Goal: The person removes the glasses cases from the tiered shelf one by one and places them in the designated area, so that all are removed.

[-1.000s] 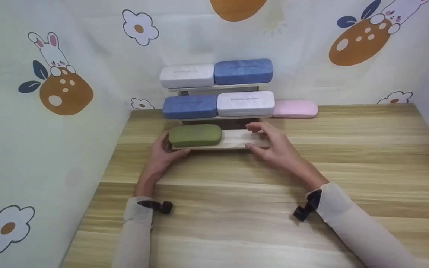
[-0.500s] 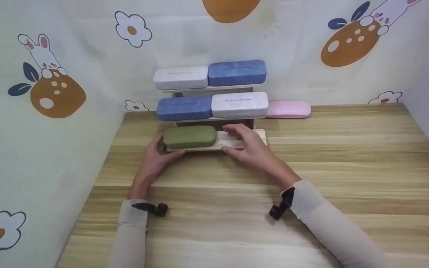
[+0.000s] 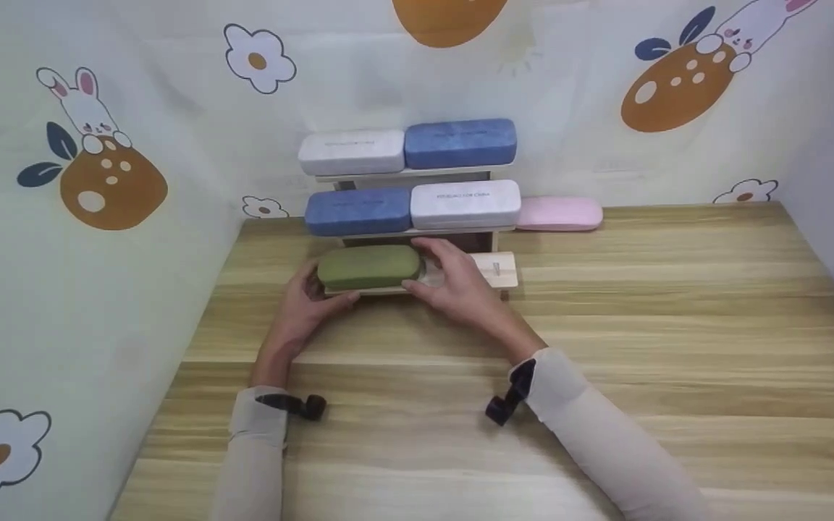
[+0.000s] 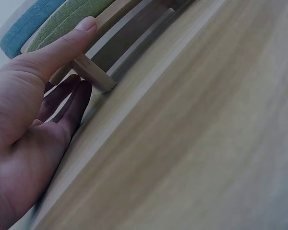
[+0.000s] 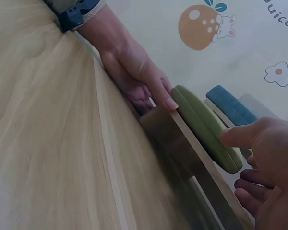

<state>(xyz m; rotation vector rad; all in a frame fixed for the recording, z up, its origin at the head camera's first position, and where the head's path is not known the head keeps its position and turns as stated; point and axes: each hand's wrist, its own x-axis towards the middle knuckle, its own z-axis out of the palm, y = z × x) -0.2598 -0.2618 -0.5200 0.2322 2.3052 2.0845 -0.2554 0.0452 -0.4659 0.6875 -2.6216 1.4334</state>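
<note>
Head view: my right hand (image 3: 459, 282) has moved left along wooden rack's bottom tier (image 3: 507, 272) to green glasses case (image 3: 368, 266) resting there, fingers half-curled round its right end; my left hand (image 3: 301, 302), partly curled, grips tier's left end; case looks within my hold

The right hand (image 3: 458, 284) has been shifted left along the bottom shelf (image 3: 505, 269); its fingers (image 3: 434, 248) have been brought to the green case's (image 3: 368, 266) right end.

A closed, olive-green fabric case (image 3: 369, 266) with rounded ends lies lengthwise on the left half of a pale, upright three-tiered wooden rack (image 3: 505, 268), lowest tier.
</note>
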